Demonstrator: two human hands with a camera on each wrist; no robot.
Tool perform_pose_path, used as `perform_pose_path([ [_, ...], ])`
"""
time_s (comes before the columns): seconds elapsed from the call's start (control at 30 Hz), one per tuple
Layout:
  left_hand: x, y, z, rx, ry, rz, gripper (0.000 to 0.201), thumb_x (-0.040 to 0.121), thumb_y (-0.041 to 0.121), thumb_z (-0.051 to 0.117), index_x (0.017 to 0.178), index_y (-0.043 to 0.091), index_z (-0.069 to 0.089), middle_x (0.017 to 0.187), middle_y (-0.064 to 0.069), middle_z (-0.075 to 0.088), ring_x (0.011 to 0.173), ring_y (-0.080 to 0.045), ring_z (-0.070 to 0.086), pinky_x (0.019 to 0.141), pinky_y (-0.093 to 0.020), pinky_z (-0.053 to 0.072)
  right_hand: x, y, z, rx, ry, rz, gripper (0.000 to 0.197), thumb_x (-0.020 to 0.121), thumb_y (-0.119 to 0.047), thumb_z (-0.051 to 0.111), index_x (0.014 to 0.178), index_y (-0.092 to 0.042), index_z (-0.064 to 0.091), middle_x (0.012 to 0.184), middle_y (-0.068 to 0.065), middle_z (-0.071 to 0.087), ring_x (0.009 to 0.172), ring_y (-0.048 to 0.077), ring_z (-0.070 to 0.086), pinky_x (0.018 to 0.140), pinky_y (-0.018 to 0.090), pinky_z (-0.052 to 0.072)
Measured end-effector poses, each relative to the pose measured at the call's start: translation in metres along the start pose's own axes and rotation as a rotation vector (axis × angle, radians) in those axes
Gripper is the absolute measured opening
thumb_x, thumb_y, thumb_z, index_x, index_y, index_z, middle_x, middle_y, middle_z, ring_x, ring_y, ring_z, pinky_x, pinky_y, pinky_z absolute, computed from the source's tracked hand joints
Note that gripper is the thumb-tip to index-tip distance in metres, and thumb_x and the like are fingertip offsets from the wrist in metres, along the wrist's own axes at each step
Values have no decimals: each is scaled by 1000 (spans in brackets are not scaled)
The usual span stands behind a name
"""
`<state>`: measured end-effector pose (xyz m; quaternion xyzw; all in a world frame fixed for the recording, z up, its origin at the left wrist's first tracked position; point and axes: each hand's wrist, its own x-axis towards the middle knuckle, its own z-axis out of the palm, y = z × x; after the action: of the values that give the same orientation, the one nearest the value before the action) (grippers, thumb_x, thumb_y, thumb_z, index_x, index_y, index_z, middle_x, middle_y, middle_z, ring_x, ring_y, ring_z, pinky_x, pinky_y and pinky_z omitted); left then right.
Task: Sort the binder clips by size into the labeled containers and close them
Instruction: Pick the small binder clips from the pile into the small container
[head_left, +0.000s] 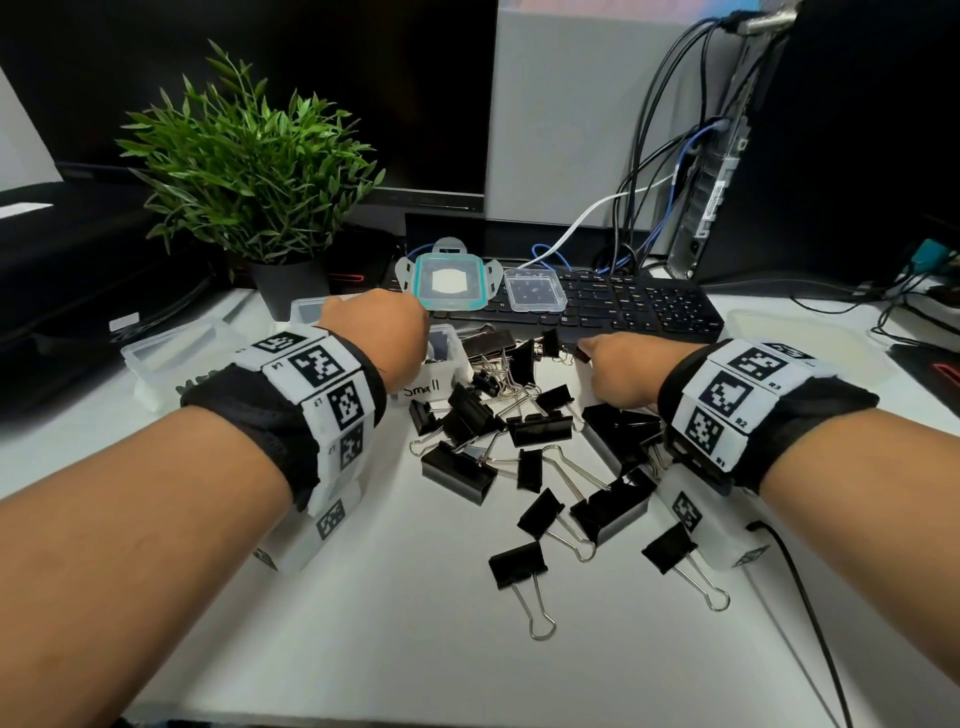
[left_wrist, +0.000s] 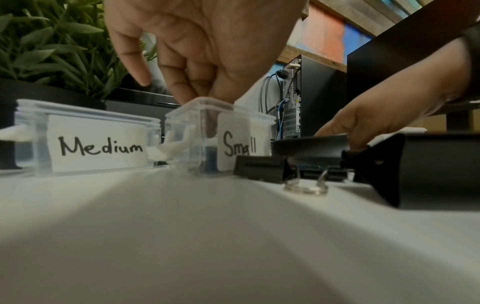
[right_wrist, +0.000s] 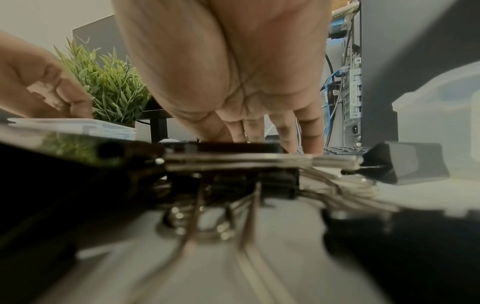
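Black binder clips (head_left: 519, 441) lie heaped on the white desk (head_left: 389, 623). Behind them stand open clear tubs: "Small" container (left_wrist: 233, 144), something dark inside, and "Medium" container (left_wrist: 98, 142) beside it. The left hand (left_wrist: 202, 51) dips pinched fingertips into Small. The right hand (head_left: 621, 369) pinches a small clip (head_left: 582, 356) at the pile's far edge.
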<state>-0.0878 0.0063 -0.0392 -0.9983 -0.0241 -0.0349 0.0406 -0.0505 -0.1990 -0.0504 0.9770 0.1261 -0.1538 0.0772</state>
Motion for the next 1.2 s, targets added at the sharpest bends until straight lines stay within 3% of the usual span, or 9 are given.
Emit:
perform_pose_path([
  [0.17, -3, 1, -2, -25, -17, -5, 34, 89, 8, 47, 113, 28, 61, 117, 1, 59, 116, -23, 49, 95, -40, 34, -1, -1, 0, -56, -18, -12, 40, 98, -8, 35, 135, 3, 45, 142, 17, 44, 129, 30, 44, 105, 35, 38],
  [0.4, -1, 2, 0, -78, 15, 26, 36, 95, 30, 47, 131, 26, 46, 130, -4, 49, 124, -25, 37, 99, -44, 33, -3, 1, -5, -14, 90, -18, 37, 95, -2, 34, 126, 0, 53, 130, 13, 52, 117, 27, 52, 90, 28, 43],
  [0.63, -2, 5, 0, -48, -43, 53, 48, 93, 54, 41, 131, 25, 49, 130, -3, 52, 127, -24, 34, 98, -44, 35, 1, 0, -2, -23, 74, -40, 36, 97, -10, 38, 128, -4, 56, 130, 12, 55, 119, 27, 52, 98, 31, 44],
  [0.7, -1, 4, 1, -54, -40, 58, 50, 92, 54, 42, 131, 24, 48, 129, -3, 53, 127, -24, 34, 98, -43, 36, 0, 0, -3, -16, 75, -41, 35, 95, -10, 42, 127, -5, 56, 129, 10, 56, 117, 26, 54, 96, 30, 45],
  [0.87, -1, 3, 0, -99, -46, 65, 51, 92, 53, 45, 134, 24, 45, 127, -3, 56, 128, -24, 33, 99, -42, 41, 0, 2, -2, 3, 131, -46, 29, 90, -12, 56, 118, -6, 61, 115, 9, 63, 106, 25, 59, 78, 25, 44],
  [1.03, -1, 0, 1, -150, -46, 81, 54, 91, 52, 47, 137, 25, 41, 130, -2, 55, 131, -22, 31, 98, -36, 39, 1, 2, -1, 29, 140, -46, 29, 88, -21, 64, 113, -5, 66, 113, 8, 64, 105, 24, 60, 81, 26, 47],
  [1.2, -2, 1, 1, -162, -44, 101, 52, 91, 52, 47, 136, 26, 42, 128, -1, 55, 130, -21, 32, 97, -34, 38, -1, 3, -1, 106, 158, -41, 26, 85, -19, 68, 107, -6, 69, 107, 8, 67, 101, 24, 62, 72, 23, 44],
])
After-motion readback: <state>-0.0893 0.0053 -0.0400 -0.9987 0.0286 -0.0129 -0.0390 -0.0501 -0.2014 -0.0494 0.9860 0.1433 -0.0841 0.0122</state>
